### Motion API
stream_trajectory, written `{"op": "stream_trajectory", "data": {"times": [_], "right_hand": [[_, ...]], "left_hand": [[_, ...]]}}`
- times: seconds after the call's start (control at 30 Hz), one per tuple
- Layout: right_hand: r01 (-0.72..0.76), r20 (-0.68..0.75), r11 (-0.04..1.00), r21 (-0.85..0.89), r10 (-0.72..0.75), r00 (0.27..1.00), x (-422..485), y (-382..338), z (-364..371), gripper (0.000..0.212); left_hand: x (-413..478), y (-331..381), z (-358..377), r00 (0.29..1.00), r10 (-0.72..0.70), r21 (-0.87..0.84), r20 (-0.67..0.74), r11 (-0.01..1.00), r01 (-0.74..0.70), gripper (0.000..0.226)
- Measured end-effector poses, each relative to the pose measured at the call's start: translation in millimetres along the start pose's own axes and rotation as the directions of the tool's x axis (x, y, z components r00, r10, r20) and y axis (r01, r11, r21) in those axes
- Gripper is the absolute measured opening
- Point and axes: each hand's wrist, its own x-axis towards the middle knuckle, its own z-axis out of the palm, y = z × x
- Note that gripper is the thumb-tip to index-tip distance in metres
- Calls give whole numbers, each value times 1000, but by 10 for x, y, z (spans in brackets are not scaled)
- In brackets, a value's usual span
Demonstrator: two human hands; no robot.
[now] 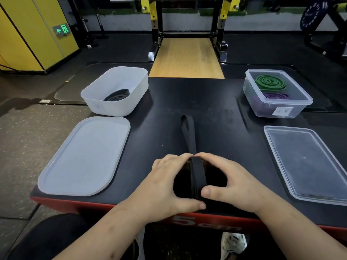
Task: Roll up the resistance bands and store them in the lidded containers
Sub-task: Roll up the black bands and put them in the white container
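Observation:
A black resistance band lies on the black platform top, its loop end pointing away from me. Its near end is partly rolled between my hands. My left hand and my right hand both grip that roll, fingers on top and thumbs at the front. A frosted white container at the far left holds a coiled black band. Its lid lies flat in front of it. A clear container at the far right holds a rolled green band and a rolled purple band. Its clear lid lies nearer.
The platform has a red front edge right at my knees. A squat rack with a wooden floor strip stands beyond it. Yellow lockers are at the far left, a weight plate at the far right.

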Motion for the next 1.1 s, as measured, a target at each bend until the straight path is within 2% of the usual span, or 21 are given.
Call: {"op": "stream_trajectory", "data": {"times": [0.07, 0.13, 0.27, 0.43, 0.6, 0.7, 0.9, 0.97, 1.1], "right_hand": [[-14, 20, 1000, -16, 14, 1000, -21, 7, -25, 91], [-27, 43, 999, -26, 28, 999, -21, 8, -54, 98], [-40, 53, 997, -72, 44, 998, 1, 13, -38, 99], [-46, 9, 998, -48, 46, 999, -7, 2, -18, 95], [-9, -17, 1000, -29, 9, 1000, -30, -24, -13, 84], [6, 0, 1000, -20, -6, 1000, -33, -36, -48, 77], [-46, 96, 994, -104, 56, 994, -67, -23, -111, 102], [-29, 72, 996, -83, 35, 997, -63, -58, -101, 94], [14, -16, 999, -49, -14, 1000, -33, -58, -40, 74]], "left_hand": [[10, 2, -6, 1000, -16, -6, -13, 1000, 16, 95], [27, -20, -1, 999, -44, -11, -12, 999, 44, 97], [43, -47, 25, 996, -90, -26, 5, 996, 90, 117], [69, 14, 6, 997, -72, -65, -15, 995, 71, 103], [49, -13, -21, 996, -77, -32, 52, 996, 79, 121], [57, 37, -24, 999, -43, -22, 31, 999, 43, 104], [38, 123, -38, 1000, -28, -20, -12, 999, 27, 77], [55, 138, -55, 1000, -3, -17, 4, 1000, 3, 79], [38, 92, -33, 1000, 6, 10, 26, 1000, -7, 100]]}}
